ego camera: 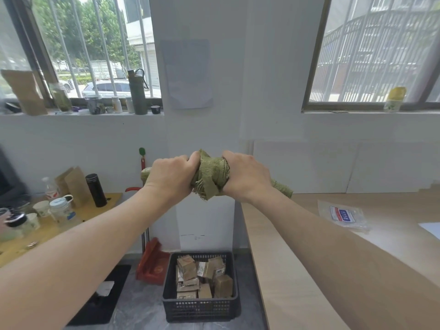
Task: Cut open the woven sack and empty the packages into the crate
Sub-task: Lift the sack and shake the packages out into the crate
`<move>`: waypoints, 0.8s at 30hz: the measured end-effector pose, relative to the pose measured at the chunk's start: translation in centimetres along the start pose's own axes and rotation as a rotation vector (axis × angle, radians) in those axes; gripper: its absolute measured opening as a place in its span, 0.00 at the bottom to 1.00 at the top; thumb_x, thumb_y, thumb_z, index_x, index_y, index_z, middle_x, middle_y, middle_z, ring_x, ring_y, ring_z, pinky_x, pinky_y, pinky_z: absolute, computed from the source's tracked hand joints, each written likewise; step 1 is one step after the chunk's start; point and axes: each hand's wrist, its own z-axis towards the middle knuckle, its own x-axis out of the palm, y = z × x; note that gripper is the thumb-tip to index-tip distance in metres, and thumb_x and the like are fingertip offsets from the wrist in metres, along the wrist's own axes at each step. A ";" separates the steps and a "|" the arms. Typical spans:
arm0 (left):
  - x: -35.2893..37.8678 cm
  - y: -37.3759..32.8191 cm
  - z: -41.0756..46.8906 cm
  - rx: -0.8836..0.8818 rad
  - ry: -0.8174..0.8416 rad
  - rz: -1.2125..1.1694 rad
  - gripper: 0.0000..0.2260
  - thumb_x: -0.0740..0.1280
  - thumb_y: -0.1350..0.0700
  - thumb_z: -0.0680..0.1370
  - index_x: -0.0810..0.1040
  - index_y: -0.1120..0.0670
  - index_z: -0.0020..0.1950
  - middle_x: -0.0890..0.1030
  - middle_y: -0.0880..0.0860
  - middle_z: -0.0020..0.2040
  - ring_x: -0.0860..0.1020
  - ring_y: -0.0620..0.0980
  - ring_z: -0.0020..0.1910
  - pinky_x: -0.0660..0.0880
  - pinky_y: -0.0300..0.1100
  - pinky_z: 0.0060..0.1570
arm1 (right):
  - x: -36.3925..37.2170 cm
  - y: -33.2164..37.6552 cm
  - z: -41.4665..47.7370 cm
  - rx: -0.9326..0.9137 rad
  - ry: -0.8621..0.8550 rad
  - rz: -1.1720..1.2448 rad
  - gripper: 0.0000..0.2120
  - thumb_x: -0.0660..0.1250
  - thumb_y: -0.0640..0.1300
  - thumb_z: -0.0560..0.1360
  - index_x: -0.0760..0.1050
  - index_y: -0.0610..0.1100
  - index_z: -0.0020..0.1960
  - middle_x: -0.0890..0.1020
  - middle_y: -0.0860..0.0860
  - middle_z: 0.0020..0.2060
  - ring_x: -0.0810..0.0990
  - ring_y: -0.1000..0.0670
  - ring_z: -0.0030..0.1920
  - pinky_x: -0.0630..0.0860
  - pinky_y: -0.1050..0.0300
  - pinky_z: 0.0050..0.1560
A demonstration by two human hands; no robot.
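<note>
1. White-walled room, barred windows at 11 and 1 o'clock; grey tiled floor below, pale wooden worktop (309, 234) running off toward 4 o'clock. Only one view (head).
2. Task's thing: olive-green woven plastic sack (210, 178), bunched into a tight wad at frame centre, held in mid-air well above the floor. Frayed strands hang at its lower edge; a loose end trails past the right wrist toward 3 o'clock.
3. Left hand (170, 175): fingers curled together, clamped on the left side of the wad. Right hand (245, 175): fingers likewise curled and clamped on the right side. Fists nearly touching, sack between them.
4. Black perforated plastic crate (200, 303) stands on the floor at 6 o'clock, directly under the hands. Tan cardboard packages (202, 277) lie jumbled inside, none seen on the floor around it.
5. Judgement: sack looks limp and empty; emptying appears done, step in hand is compacting the sack.
6. To do it well: keep both grips firm, twist or fold the wad smaller, tuck in the trailing end and frayed strands so nothing unravels.
7. Stay over the crate, so any leftover package falls in.
8. Red dustpan (152, 265) at 7 o'clock, beside the crate; keep clear.
</note>
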 end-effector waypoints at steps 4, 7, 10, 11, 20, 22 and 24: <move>-0.6 -0.2 0.5 0.004 0.164 0.054 0.11 0.67 0.52 0.77 0.71 0.55 0.54 0.83 0.53 0.43 0.83 0.60 0.39 0.64 0.43 0.34 | -0.2 -0.3 0.2 -0.045 0.060 0.014 0.25 0.79 0.58 0.61 0.69 0.52 0.49 0.78 0.55 0.42 0.79 0.46 0.44 0.72 0.54 0.35; -0.8 -0.5 0.6 -0.011 0.198 0.064 0.08 0.65 0.53 0.77 0.67 0.53 0.50 0.80 0.52 0.40 0.81 0.60 0.38 0.65 0.43 0.34 | 0.2 -0.6 0.4 -0.085 0.069 -0.059 0.28 0.82 0.51 0.61 0.68 0.50 0.51 0.78 0.52 0.43 0.79 0.44 0.44 0.71 0.55 0.32; -0.7 -0.6 0.3 0.008 0.225 0.037 0.10 0.65 0.52 0.77 0.64 0.53 0.48 0.79 0.51 0.38 0.81 0.59 0.36 0.61 0.41 0.30 | 1.2 -0.9 0.5 -0.122 0.016 -0.140 0.27 0.81 0.47 0.63 0.65 0.51 0.48 0.77 0.52 0.39 0.80 0.43 0.40 0.69 0.55 0.28; -0.7 -0.5 0.1 0.019 0.226 0.033 0.11 0.66 0.51 0.77 0.64 0.53 0.48 0.80 0.51 0.38 0.82 0.59 0.36 0.59 0.40 0.29 | 1.5 -0.9 0.6 -0.136 -0.003 -0.159 0.25 0.80 0.47 0.64 0.65 0.50 0.48 0.77 0.52 0.39 0.80 0.43 0.39 0.68 0.55 0.28; -0.3 0.2 -1.0 0.076 0.259 -0.022 0.12 0.65 0.51 0.74 0.65 0.54 0.50 0.72 0.49 0.35 0.74 0.58 0.32 0.62 0.42 0.28 | 2.6 -0.7 -0.2 -0.148 -0.041 -0.222 0.17 0.71 0.39 0.67 0.65 0.49 0.46 0.77 0.52 0.36 0.79 0.42 0.36 0.59 0.57 0.27; 0.0 0.4 -1.4 0.083 0.276 -0.101 0.19 0.68 0.45 0.73 0.67 0.55 0.55 0.75 0.51 0.38 0.76 0.58 0.35 0.69 0.45 0.33 | 3.2 -0.7 -0.6 -0.122 -0.026 -0.206 0.16 0.70 0.37 0.67 0.65 0.49 0.46 0.76 0.52 0.36 0.78 0.42 0.35 0.58 0.58 0.26; 0.7 0.7 -2.1 0.048 0.311 -0.122 0.33 0.70 0.36 0.69 0.67 0.56 0.64 0.76 0.51 0.43 0.79 0.59 0.44 0.72 0.51 0.47 | 4.1 -0.6 -1.0 -0.062 0.009 -0.169 0.15 0.69 0.36 0.68 0.66 0.48 0.47 0.77 0.51 0.37 0.77 0.41 0.36 0.59 0.57 0.27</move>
